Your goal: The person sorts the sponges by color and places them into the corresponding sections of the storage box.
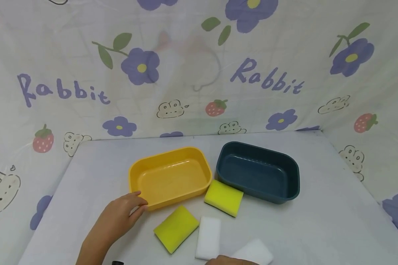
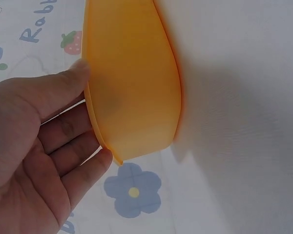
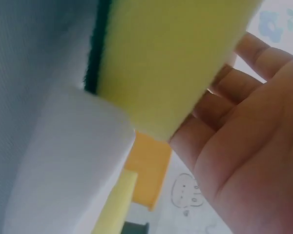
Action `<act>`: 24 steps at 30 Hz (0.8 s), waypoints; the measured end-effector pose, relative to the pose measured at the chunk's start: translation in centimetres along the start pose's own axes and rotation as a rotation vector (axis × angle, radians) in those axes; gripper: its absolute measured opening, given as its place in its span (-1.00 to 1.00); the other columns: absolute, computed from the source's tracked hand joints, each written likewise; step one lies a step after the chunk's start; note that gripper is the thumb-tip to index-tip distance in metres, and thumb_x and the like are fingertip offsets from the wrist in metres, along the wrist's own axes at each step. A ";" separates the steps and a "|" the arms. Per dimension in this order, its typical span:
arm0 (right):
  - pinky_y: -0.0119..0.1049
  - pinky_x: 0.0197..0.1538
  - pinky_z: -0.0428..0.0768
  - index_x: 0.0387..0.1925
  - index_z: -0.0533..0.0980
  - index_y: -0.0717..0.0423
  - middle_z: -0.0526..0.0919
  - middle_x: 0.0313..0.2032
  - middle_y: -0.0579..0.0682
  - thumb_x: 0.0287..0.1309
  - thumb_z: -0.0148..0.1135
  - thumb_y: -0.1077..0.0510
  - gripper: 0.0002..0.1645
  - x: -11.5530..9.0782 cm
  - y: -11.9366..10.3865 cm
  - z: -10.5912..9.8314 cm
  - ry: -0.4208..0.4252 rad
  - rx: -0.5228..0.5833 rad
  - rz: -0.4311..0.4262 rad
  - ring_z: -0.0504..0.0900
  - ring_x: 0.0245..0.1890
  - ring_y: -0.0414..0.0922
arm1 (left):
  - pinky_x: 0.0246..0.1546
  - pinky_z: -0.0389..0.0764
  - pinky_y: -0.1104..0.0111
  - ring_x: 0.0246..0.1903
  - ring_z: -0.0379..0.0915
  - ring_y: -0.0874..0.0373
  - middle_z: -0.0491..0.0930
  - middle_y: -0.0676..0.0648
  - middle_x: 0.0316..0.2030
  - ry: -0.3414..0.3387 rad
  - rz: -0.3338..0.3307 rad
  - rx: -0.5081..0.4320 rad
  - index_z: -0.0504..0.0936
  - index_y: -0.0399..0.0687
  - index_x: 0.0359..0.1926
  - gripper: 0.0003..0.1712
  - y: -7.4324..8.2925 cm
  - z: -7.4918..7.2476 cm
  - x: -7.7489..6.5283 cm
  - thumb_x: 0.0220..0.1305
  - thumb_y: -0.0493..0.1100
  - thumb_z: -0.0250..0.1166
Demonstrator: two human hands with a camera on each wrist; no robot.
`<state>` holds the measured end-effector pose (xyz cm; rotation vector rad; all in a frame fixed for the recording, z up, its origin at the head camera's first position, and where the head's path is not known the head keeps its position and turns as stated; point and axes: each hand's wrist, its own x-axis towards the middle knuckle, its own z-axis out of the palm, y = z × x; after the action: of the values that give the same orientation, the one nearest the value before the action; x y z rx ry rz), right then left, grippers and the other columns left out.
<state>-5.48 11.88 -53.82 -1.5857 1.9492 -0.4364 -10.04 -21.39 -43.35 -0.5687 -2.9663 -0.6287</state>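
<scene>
My left hand [image 1: 119, 217] grips the front left corner of a yellow plastic tub [image 1: 174, 176], thumb and fingers at its rim [image 2: 92, 109]. Only a sliver of my right hand [image 1: 232, 260] shows in the head view, beside a white sponge [image 1: 253, 252]. The right wrist view shows my right hand [image 3: 254, 131] holding a yellow sponge [image 3: 156, 58] with a dark green scouring layer; its fingertips are hidden behind it. Whether that sponge is lifted, I cannot tell. Another white sponge [image 1: 208, 237] lies between two yellow sponges and the right hand.
A dark blue tub [image 1: 257, 173] stands to the right of the yellow tub. One yellow sponge [image 1: 224, 198] touches the tubs' front; another yellow sponge [image 1: 176, 228] lies nearer. A small black object [image 1: 117, 262] shows at the bottom edge. A patterned cloth [image 1: 192, 73] hangs behind the table.
</scene>
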 end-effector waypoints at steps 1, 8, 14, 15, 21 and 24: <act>-0.75 -0.11 0.44 0.25 0.49 -0.22 0.55 0.02 -0.38 0.44 0.15 -0.11 -0.59 -0.5 -0.8 -0.9 0.021 0.009 0.012 0.43 -0.10 -0.62 | 0.13 0.57 -0.01 0.12 0.57 -0.07 0.73 -0.03 -0.10 0.001 0.002 0.001 0.76 -0.04 -0.20 -0.89 0.0 0.0 0.0 0.27 -0.16 0.44; -0.68 0.17 0.35 0.32 0.42 -0.06 0.48 0.23 -0.16 0.47 0.12 -0.10 -0.51 -3.6 -6.3 -7.0 0.245 -0.128 -0.095 0.43 0.17 -0.38 | 0.13 0.57 0.00 0.10 0.58 -0.07 0.73 -0.03 -0.11 0.009 0.004 0.006 0.75 -0.06 -0.19 -0.89 -0.1 0.3 0.1 0.26 -0.18 0.44; -0.66 0.21 0.34 0.30 0.39 -0.17 0.44 0.26 -0.26 0.45 0.10 -0.17 -0.52 -4.1 -6.8 -8.3 0.253 -0.048 -0.051 0.41 0.19 -0.39 | 0.13 0.57 0.00 0.10 0.58 -0.07 0.73 -0.02 -0.11 0.023 0.014 0.003 0.75 -0.05 -0.20 -0.90 -0.1 0.4 0.1 0.27 -0.18 0.43; -0.64 0.21 0.36 0.29 0.39 -0.19 0.43 0.26 -0.27 0.45 0.10 -0.17 -0.52 -4.2 -6.8 -8.5 0.251 -0.036 -0.042 0.41 0.20 -0.39 | 0.13 0.57 0.00 0.10 0.58 -0.07 0.73 -0.02 -0.11 0.025 0.016 0.003 0.75 -0.05 -0.21 -0.91 -0.1 0.4 0.1 0.27 -0.18 0.43; -0.54 0.19 0.45 0.29 0.39 -0.21 0.41 0.27 -0.27 0.45 0.04 -0.24 -0.51 -4.3 -6.9 -9.6 0.259 0.003 0.039 0.43 0.17 -0.36 | 0.13 0.57 0.00 0.10 0.58 -0.07 0.73 -0.01 -0.13 0.028 0.023 0.000 0.75 -0.04 -0.22 -0.92 -0.1 0.3 0.0 0.27 -0.19 0.43; -0.53 0.19 0.46 0.31 0.37 -0.19 0.41 0.28 -0.26 0.42 0.04 -0.27 -0.45 -4.2 -6.8 -10.1 0.263 0.022 0.055 0.44 0.15 -0.35 | 0.12 0.58 0.00 0.09 0.58 -0.07 0.73 0.00 -0.14 0.036 0.030 -0.001 0.75 -0.04 -0.23 -0.93 -0.1 0.2 -0.1 0.26 -0.19 0.43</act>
<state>-5.98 13.21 -41.04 -1.5193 2.1676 -0.6700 -10.01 -21.38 -43.59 -0.5952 -2.9187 -0.6313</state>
